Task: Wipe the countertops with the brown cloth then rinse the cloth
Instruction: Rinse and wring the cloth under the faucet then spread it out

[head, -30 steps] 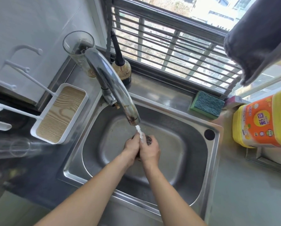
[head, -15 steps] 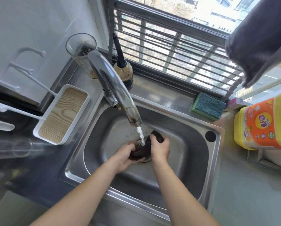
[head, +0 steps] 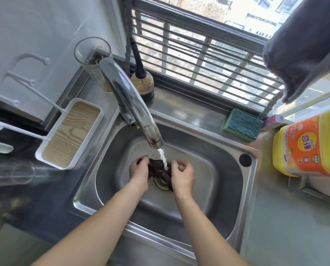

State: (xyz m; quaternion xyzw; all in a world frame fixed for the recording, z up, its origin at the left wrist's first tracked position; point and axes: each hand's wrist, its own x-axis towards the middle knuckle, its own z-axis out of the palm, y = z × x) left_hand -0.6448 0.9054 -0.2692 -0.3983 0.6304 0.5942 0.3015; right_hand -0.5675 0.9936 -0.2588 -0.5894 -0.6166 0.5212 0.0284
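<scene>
The wet brown cloth (head: pixel 157 168) hangs bunched between both hands over the drain of the steel sink (head: pixel 223 191). Water runs from the chrome tap (head: pixel 133 106) straight onto the cloth. My left hand (head: pixel 139 170) grips the cloth's left end with curled fingers. My right hand (head: pixel 183 174) holds its right end, and a strip of cloth trails down beside that palm. Part of the cloth is hidden behind my fingers.
A green sponge (head: pixel 242 124) lies on the ledge behind the sink, with a yellow and orange detergent jug (head: pixel 310 146) on the counter at right. A white tray with a wood-grain bottom (head: pixel 70 133), a tall glass (head: pixel 94 60) and a dark bottle (head: pixel 142 81) stand at left. A grey towel (head: pixel 302 43) hangs top right.
My hands have drawn apart from a tight clasp under the tap, stretching the brown cloth out between them beneath the running water.
</scene>
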